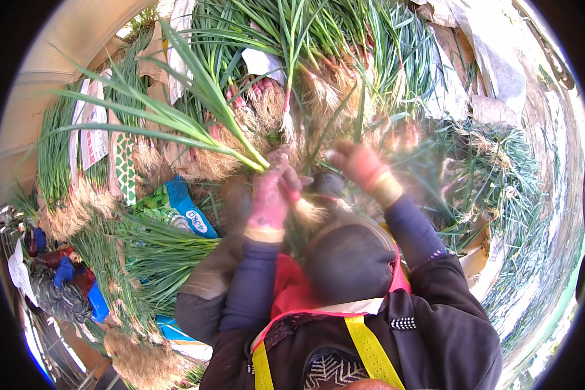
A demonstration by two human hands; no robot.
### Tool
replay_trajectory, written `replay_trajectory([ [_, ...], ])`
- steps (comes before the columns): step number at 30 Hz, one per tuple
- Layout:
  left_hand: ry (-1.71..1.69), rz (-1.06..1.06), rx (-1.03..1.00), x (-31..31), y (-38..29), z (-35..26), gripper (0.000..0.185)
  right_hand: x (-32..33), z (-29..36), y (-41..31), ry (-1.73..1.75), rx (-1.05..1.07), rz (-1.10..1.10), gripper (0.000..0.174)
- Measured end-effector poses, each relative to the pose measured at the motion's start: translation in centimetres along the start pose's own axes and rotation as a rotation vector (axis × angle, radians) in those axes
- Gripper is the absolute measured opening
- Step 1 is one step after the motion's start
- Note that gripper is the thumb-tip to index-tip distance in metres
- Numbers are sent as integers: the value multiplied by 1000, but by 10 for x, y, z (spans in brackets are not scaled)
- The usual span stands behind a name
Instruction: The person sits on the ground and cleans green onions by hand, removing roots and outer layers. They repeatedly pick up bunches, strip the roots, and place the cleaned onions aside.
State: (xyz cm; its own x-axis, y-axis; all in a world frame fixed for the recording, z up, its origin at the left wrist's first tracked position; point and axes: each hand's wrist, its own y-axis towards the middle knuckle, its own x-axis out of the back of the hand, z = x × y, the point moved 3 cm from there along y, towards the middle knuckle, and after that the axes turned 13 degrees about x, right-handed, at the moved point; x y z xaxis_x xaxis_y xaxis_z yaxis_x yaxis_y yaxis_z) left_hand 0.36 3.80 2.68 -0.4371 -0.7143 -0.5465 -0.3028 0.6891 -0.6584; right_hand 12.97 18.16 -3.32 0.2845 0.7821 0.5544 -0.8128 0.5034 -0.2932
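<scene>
My left hand [271,192], in a stained pinkish glove, grips a green garlic plant [224,117]. Its long leaves fan out to the upper left, while the reddish bulb and pale roots hang below my fingers, towards my lap. Motion blurs my right hand [363,165], raised to the right of my left one. A few loose leaves pass close by its fingertips, and whether they are held is unclear. Bundled green garlic [268,105] stands just beyond my hands, root ends facing me.
A heap of loose garlic leaves and plants [497,175] lies to my right. On the left are a printed sack [187,209], a pile of garlic greens [170,263] and more bundles [87,195]. Another person [68,282] sits at the far left. Pale sheeting [497,58] lies upper right.
</scene>
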Motion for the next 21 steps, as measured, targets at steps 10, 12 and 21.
replay_trajectory([
  [10, 118, -257, -232, 28, 11, -12, 38, -7, 76, 87, 580, 15, -48, 25],
  [12, 195, -240, -128, 30, 13, -9, 42, -16, 70, 52, 618, 122, 115, 26],
  [21, 412, -212, 132, 21, 4, 13, 31, 1, 62, 10, 15, 164, 218, 48],
])
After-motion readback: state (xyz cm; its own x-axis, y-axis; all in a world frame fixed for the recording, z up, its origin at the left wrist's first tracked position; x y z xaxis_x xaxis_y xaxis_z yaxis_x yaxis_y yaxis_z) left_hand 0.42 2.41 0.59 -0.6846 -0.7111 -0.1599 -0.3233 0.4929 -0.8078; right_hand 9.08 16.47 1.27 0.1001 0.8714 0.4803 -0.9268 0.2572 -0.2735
